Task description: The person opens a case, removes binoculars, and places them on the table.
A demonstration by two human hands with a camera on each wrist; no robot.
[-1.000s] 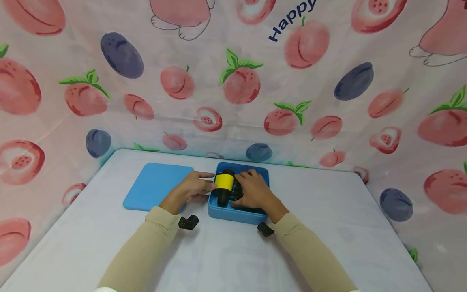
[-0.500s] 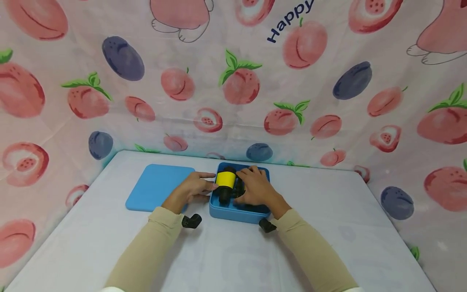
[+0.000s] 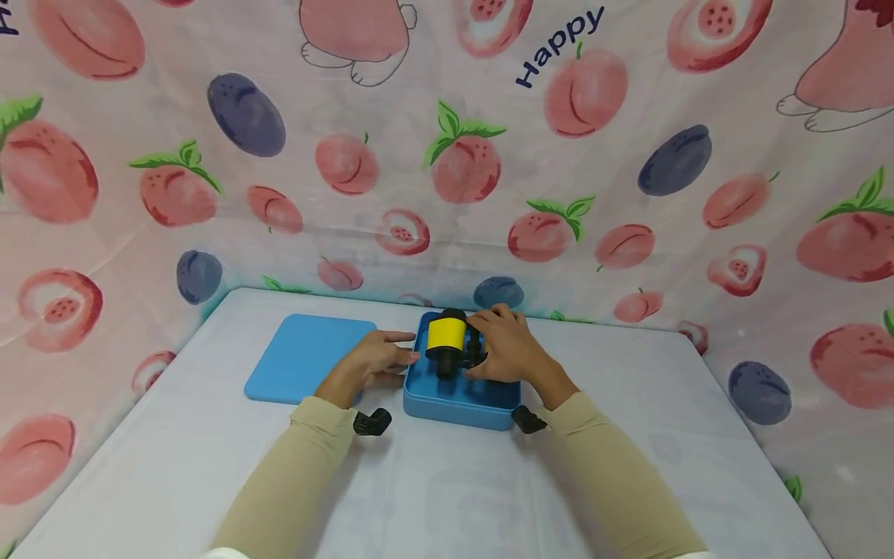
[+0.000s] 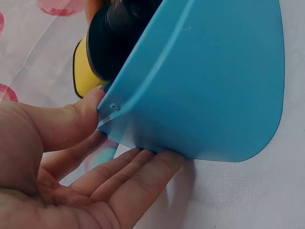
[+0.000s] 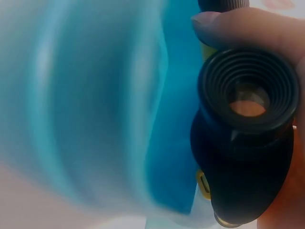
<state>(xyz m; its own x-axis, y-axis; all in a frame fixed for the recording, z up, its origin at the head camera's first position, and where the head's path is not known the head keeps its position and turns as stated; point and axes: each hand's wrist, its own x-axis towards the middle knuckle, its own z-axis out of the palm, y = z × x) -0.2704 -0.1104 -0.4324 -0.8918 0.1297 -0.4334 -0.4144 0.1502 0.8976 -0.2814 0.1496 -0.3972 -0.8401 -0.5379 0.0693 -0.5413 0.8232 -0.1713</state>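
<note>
My right hand [image 3: 508,348] grips a pair of black and yellow binoculars [image 3: 447,334] by the right barrel, tilted over the blue box [image 3: 457,411]. In the right wrist view, one round eyepiece [image 5: 248,95] faces the camera, with my thumb curled over the barrel above it. My left hand [image 3: 375,359] stays at the left wall of the box. The left wrist view shows its thumb at the rim and its rather straight fingers [image 4: 147,179] against the outer wall. My right hand hides part of the binoculars and of the box's right side.
A flat blue lid [image 3: 307,357] lies left of the box on the white table [image 3: 447,489]. A fruit-print cloth [image 3: 419,171] hangs right behind the table. Small black cameras [image 3: 372,421] stick out from the wrists.
My right hand has raised the binoculars from inside the box and brought them slightly right. My left hand keeps its place at the box's left side.
</note>
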